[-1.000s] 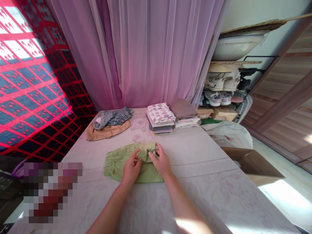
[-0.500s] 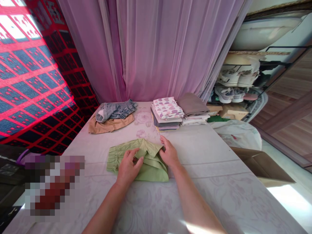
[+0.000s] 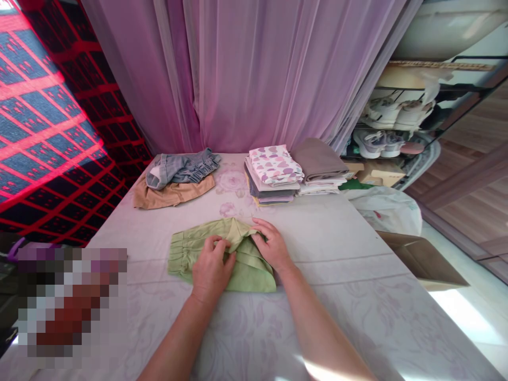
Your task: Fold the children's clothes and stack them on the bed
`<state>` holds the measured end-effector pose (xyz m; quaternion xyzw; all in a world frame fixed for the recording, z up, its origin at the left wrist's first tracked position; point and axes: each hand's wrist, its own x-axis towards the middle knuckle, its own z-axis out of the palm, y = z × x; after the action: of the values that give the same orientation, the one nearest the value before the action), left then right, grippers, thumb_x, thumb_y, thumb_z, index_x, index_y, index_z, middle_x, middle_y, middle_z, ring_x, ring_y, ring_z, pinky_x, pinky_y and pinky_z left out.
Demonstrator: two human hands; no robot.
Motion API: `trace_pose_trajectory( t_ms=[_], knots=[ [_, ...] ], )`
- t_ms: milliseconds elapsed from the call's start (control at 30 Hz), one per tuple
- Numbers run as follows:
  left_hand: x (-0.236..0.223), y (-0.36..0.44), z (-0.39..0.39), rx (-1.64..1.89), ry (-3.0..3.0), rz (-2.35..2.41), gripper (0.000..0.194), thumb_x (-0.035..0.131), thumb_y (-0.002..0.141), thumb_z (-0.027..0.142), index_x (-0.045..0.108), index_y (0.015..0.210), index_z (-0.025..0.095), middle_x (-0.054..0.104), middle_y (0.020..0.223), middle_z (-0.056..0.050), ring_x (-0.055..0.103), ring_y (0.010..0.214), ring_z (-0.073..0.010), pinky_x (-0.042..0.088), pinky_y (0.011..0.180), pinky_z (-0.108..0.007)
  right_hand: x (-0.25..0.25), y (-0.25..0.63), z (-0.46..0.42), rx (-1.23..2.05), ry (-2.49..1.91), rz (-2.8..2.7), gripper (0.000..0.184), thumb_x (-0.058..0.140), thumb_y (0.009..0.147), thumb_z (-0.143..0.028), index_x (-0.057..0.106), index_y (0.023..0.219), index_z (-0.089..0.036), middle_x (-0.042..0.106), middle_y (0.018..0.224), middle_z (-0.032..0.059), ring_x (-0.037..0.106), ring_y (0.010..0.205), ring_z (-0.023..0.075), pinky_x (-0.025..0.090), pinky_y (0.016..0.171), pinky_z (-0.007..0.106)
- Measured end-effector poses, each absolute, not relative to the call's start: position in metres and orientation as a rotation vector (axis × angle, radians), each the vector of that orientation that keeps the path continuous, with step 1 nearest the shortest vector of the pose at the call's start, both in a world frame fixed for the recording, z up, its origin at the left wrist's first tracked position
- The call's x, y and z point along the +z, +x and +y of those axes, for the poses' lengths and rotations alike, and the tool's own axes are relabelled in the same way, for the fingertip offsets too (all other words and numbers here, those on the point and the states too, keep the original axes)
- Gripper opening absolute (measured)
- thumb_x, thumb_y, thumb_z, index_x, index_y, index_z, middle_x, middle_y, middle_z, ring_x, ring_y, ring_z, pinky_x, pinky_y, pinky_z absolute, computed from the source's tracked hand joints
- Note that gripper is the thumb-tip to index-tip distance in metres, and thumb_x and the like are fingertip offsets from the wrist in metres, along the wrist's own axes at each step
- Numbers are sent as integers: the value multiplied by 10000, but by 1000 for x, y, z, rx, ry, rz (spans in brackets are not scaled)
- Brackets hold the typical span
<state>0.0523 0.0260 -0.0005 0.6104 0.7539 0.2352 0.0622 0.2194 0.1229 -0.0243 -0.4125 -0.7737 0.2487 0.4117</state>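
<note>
A pair of light green shorts (image 3: 180,256) with a gathered elastic waistband lies folded on the table, waistband to the left. My left hand (image 3: 211,267) is closed on the cloth near the middle, thumb and fingers bent in a pinch at the folded-over flap. At the upper right corner of the shorts, my right hand (image 3: 273,246) has the raised leg edge between its thumb and fingers. Part of the cloth under both hands is hidden.
Blue denim shorts (image 3: 180,172) lie over a tan garment (image 3: 178,196) at the back left. Behind my right hand stand a stack of folded clothes with a heart print (image 3: 275,164) and a brown folded cloth (image 3: 319,160). A cardboard box (image 3: 420,256) stands right of the table.
My right hand has shifted slightly left, folding the flap's upper right corner inward. My left hand stays pinched on the cloth. The camera view has tilted a little.
</note>
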Motion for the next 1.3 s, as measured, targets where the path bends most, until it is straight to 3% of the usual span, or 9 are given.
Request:
trace_pose_trajectory(
  t_ms=[200,367,500,600,800,933,1033,1200,1300],
  knots=[
    [-8,42,31,1154,1682,2085,178,484,872,336,617,914,227,638,984,-28,606,717,-128,457,649,-242,-24,218,124,761,-1065,-1885,221,514,844,-244,707,952,-233,715,1062,47,639,1030,182,470,963,335],
    [-14,36,35,1222,1365,1936,278,441,887,438,592,965,219,548,618,49,523,499,-110,412,516,-217,-15,215,121,837,-1125,-1859,224,498,841,-283,701,921,-228,730,930,24,655,906,178,492,859,295],
    [-13,34,40,1251,1357,1950,280,432,888,459,573,924,219,478,573,63,495,484,-108,390,495,-211,-9,213,121,833,-1155,-1851,244,481,850,-340,695,891,-231,724,838,9,652,825,175,490,797,271],
    [-9,35,42,1226,1410,1981,272,442,885,437,588,967,223,568,639,40,512,510,-111,413,528,-218,-9,212,121,825,-1150,-1810,219,513,815,-334,697,880,-234,725,834,1,653,810,177,494,793,276],
    [-3,44,36,967,1666,2015,305,612,795,343,630,1094,285,695,1050,3,574,584,-98,455,610,-236,-11,217,125,876,-1097,-1827,288,489,741,-128,714,874,-250,733,882,-21,660,859,165,500,846,286],
    [-1,49,33,834,1903,2032,262,537,850,234,694,1040,323,688,1095,11,646,878,-154,470,709,-245,-12,227,132,761,-1006,-1934,415,436,655,5,729,790,-256,729,884,-17,651,907,160,485,893,291],
    [2,50,34,759,2072,2021,250,527,875,265,715,1031,319,687,1071,-22,619,951,-199,479,794,-305,-15,235,136,620,-1016,-2032,453,427,640,36,739,774,-264,718,975,-5,621,994,168,460,945,323],
    [5,51,36,651,2309,1854,240,593,851,390,707,1036,288,606,1292,-61,449,1265,-313,332,1053,-521,-24,240,136,447,-1155,-2192,445,455,681,33,750,789,-284,691,1110,0,546,1135,202,390,1014,411],
    [5,52,38,576,2337,1735,322,572,857,456,664,1095,259,558,1367,-70,343,1367,-311,217,1122,-563,-26,242,136,421,-1237,-2238,453,463,694,27,754,818,-299,684,1143,-7,521,1174,211,372,1022,432]
  ],
)
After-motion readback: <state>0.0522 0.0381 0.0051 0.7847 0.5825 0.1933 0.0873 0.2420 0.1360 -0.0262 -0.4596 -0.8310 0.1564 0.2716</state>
